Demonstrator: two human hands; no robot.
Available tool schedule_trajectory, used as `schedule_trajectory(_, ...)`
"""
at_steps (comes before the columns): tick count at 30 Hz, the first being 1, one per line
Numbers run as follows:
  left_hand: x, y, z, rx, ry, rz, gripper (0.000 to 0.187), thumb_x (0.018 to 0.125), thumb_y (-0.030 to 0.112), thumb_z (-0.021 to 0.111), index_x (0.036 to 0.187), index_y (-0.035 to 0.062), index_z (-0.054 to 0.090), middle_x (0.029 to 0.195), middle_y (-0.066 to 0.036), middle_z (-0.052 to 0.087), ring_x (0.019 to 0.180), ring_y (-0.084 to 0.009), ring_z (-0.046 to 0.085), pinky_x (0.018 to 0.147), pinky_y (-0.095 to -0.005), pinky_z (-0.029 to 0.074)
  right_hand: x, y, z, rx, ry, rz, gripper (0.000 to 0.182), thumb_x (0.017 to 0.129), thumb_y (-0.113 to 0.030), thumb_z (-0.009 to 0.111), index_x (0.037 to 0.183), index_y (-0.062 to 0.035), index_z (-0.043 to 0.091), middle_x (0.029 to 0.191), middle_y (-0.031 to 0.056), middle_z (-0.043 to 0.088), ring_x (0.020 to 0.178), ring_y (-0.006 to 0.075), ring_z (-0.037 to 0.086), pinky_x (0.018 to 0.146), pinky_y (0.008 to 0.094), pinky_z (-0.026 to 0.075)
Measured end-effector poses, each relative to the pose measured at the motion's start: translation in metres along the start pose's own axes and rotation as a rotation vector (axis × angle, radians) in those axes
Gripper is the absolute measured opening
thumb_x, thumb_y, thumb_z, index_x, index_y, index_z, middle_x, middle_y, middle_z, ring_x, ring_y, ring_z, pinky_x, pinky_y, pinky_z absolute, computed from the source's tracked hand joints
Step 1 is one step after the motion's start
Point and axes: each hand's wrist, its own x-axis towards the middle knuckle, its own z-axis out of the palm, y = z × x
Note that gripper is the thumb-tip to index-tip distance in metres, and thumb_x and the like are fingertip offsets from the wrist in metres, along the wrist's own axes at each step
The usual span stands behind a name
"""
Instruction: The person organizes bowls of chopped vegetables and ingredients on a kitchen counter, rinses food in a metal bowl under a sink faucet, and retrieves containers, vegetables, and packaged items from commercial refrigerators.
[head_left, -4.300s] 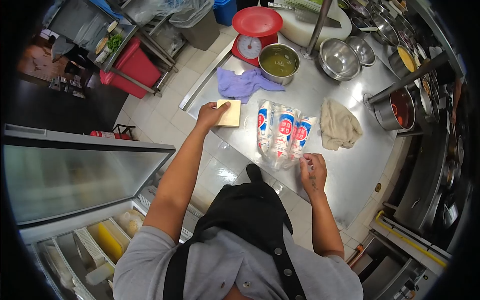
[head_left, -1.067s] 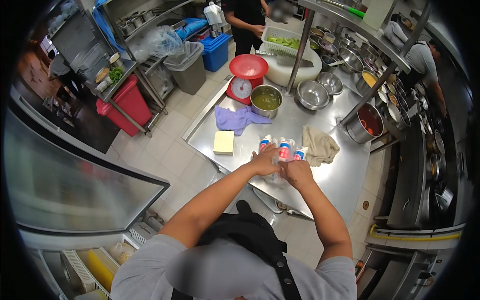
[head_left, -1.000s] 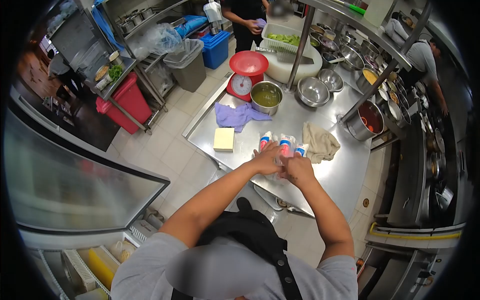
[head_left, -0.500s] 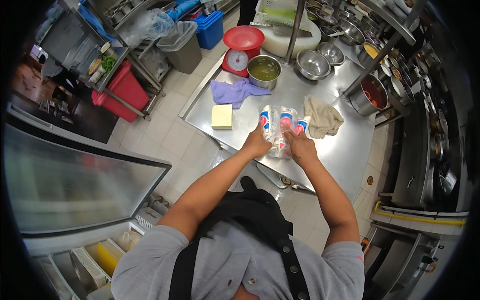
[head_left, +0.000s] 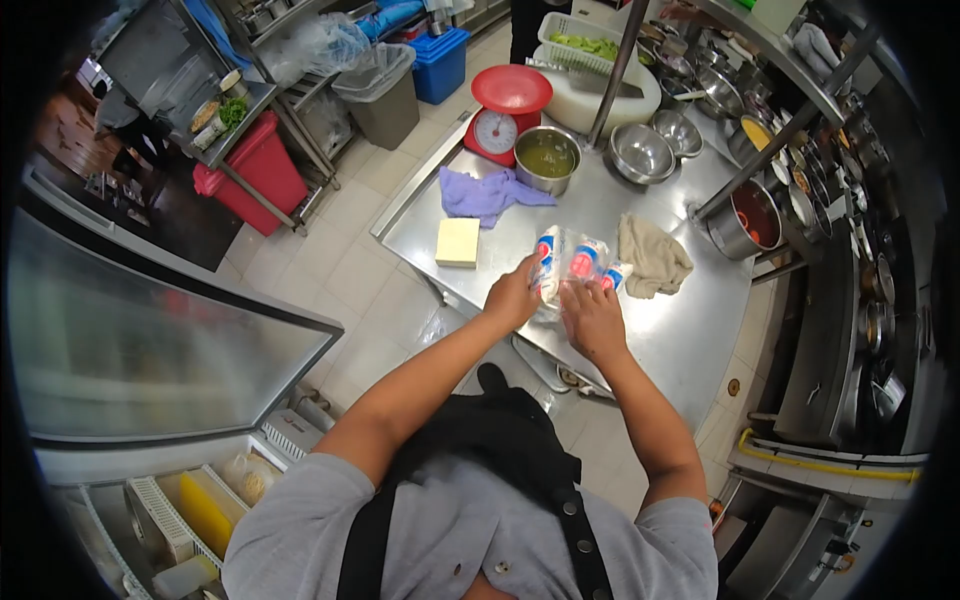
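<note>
A clear plastic pack (head_left: 584,260) holds several white tube-shaped packets with blue and red labels, near the front edge of the steel table (head_left: 690,320). My left hand (head_left: 513,294) is closed on the pack's left side, thumb and fingers at its edge. Across the near side lies my right hand (head_left: 594,320), fingers curled over the plastic and covering the lower part of the packets. Left of the pack stands a pale yellow block (head_left: 457,243). A beige cloth (head_left: 652,258) lies crumpled to its right, and a purple cloth (head_left: 488,193) is beyond the block.
Farther back are a red scale (head_left: 497,132), a pot of greenish liquid (head_left: 547,161), steel bowls (head_left: 642,153) and a table post (head_left: 620,75). A pot of red liquid (head_left: 744,219) stands right. At left, a fridge door (head_left: 170,330) hangs open. Another person (head_left: 135,120) is far left.
My right hand has shifted from gripping the pack's right side to lying across its near side, fingers curled over the packets. The whole view has shifted slightly.
</note>
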Motion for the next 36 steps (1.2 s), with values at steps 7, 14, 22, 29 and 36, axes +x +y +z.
schedule_trajectory(7,-0.01,0.0,-0.01,0.402,-0.012,0.566,0.046,0.073,0.013,0.069,0.118,0.0144,0.054,0.127,-0.016,0.046,0.112,-0.0338,0.051,0.087,-0.0409,0.049,-0.014,-0.009,0.015,0.04,0.05,-0.135,0.012,0.074,-0.014,0.054,0.083,-0.0086,0.06,0.081,0.0058,0.052,0.08,0.0218,0.052,0.069,0.0372,0.039)
schedule_trajectory(14,-0.008,0.009,-0.015,0.282,0.167,0.818,0.012,0.073,0.014,0.069,0.085,0.0116,0.066,0.108,-0.009,0.055,0.1,-0.028,0.055,0.084,-0.0371,0.049,-0.002,-0.01,-0.003,0.194,0.3,0.028,0.014,0.071,-0.007,0.062,0.084,-0.0102,0.066,0.078,0.0056,0.055,0.076,0.0242,0.054,0.065,0.0365,0.045)
schedule_trajectory(22,0.009,0.064,-0.029,0.22,0.263,0.848,0.013,0.078,0.019,0.069,0.09,0.0144,0.071,0.097,-0.006,0.057,0.092,-0.0252,0.055,0.076,-0.0349,0.047,0.022,0.004,-0.035,0.319,0.54,0.373,0.003,0.078,-0.008,0.065,0.08,-0.0062,0.064,0.078,0.0089,0.055,0.074,0.0286,0.056,0.063,0.0376,0.046)
schedule_trajectory(29,0.025,0.054,-0.014,-0.185,0.29,0.662,0.012,0.082,0.01,0.064,0.092,0.0048,0.069,0.097,-0.012,0.062,0.089,-0.0292,0.057,0.076,-0.0361,0.047,0.025,0.03,-0.044,0.58,0.736,0.692,0.013,0.084,-0.013,0.06,0.078,-0.0013,0.061,0.077,0.0092,0.056,0.069,0.0238,0.055,0.064,0.0333,0.044)
schedule_trajectory(36,0.01,0.052,-0.018,-0.018,0.364,0.719,0.015,0.083,0.014,0.067,0.094,0.0054,0.07,0.093,-0.008,0.064,0.087,-0.0239,0.059,0.073,-0.0324,0.049,0.056,0.064,-0.106,0.73,0.874,0.863,0.023,0.09,-0.022,0.06,0.083,0.0007,0.063,0.081,0.0071,0.059,0.07,0.017,0.053,0.066,0.0295,0.043)
